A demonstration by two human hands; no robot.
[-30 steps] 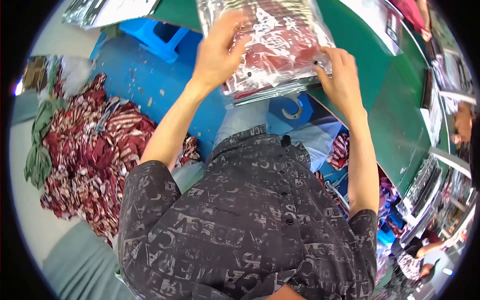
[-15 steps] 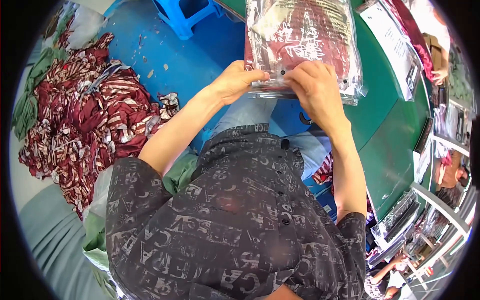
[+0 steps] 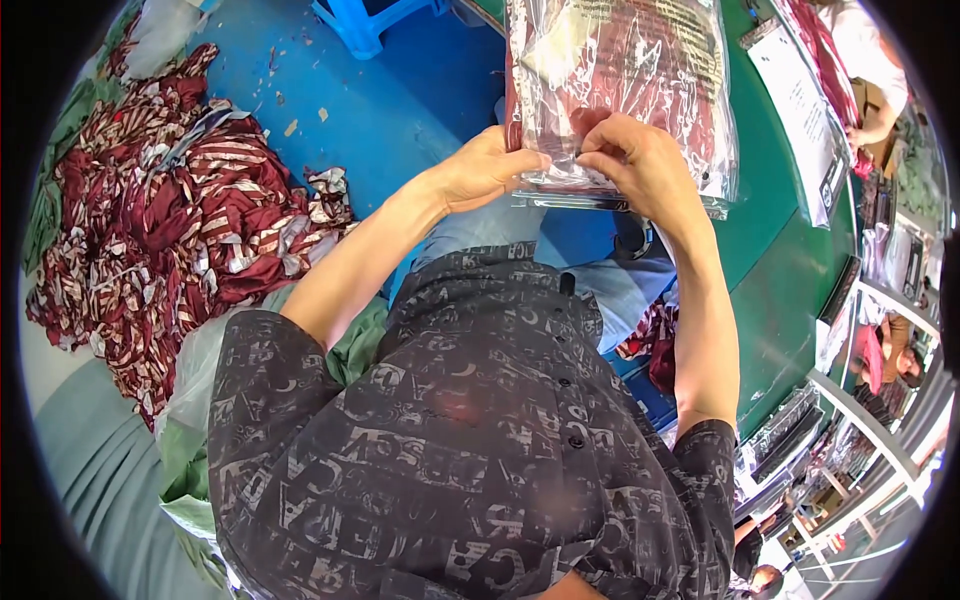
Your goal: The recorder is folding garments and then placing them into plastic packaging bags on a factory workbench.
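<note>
A clear plastic bag with folded dark red cloth inside lies at the near edge of the green table, its film creased and shiny. My left hand grips the bag's near left corner, thumb on top and fingers curled underneath. Close beside it, my right hand is closed in a pinch on the film along the near edge, thumb against forefinger. Under the bag, dark edges show, perhaps of more packages; I cannot tell how many.
On the left, a large heap of dark red and cream striped cloth covers the blue floor. A blue plastic stool stands beyond. Along the green table lie white-and-clear packages. Other people are at the far right.
The bag and both hands sit slightly lower and farther right in the picture. My right thumb and forefinger have bent into a rounder pinch at the bag's near edge. My left hand keeps its hold.
</note>
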